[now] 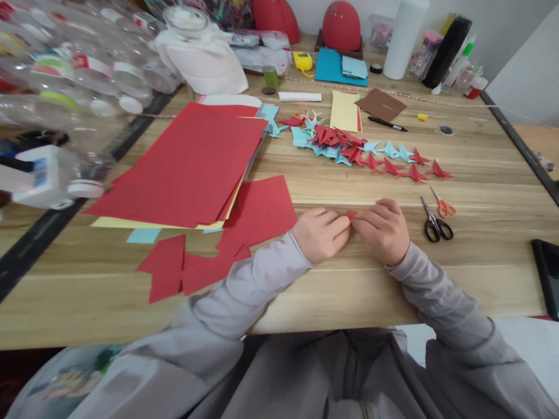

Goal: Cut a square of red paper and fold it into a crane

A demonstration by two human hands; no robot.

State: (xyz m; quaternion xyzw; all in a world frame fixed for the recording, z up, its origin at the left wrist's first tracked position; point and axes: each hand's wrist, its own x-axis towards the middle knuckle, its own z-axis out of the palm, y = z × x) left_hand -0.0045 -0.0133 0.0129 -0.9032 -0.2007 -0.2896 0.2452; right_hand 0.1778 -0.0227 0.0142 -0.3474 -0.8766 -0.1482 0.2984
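Note:
A small piece of red paper shows between my two hands, just above the wooden table. My left hand has its fingers closed on the paper's left side. On its other side my right hand pinches it too; most of the paper is hidden by the fingers. Cut red paper sheets lie to the left of my left hand. Beyond my hands sit folded red paper cranes and light blue cranes, some in rows and some heaped.
Black-handled scissors and small orange scissors lie right of my right hand. A stack of large red sheets covers the left. Plastic bottles crowd the far left. A black pen and brown paper lie farther back.

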